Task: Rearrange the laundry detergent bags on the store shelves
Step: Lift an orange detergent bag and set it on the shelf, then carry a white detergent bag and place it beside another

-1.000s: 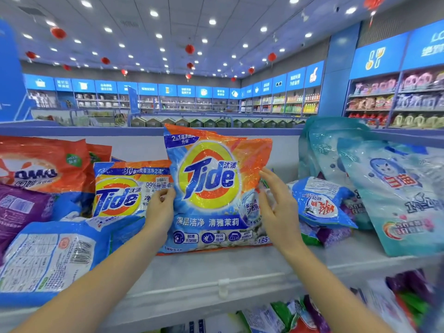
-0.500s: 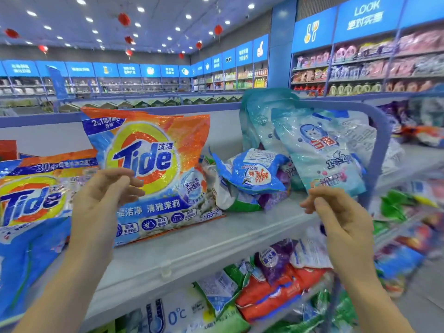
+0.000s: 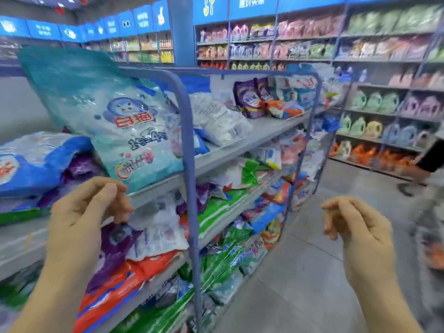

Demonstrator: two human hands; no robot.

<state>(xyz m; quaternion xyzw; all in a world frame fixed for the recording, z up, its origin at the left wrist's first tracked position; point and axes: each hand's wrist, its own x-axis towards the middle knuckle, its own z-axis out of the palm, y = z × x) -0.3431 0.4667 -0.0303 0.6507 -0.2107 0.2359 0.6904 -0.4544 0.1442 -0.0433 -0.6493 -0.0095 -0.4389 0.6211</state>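
Currently, teal-and-white detergent bag [image 3: 125,131], blue cat emblem, red lettering, standing tilted on top shelf [image 3: 271,127], left hand [image 3: 81,219] and right hand [image 3: 355,227] below, fingers loosely curled, holding nothing.

Detergent bag [image 3: 125,131] upright on top shelf [image 3: 240,145], left of frame post [image 3: 189,164].

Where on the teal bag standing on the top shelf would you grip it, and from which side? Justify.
Probably its two side edges near mid-height, approached from the front. The teal bag stands tilted with its broad face to the aisle, so both edges are exposed. The blue post crowds its right edge, so slide it left first.
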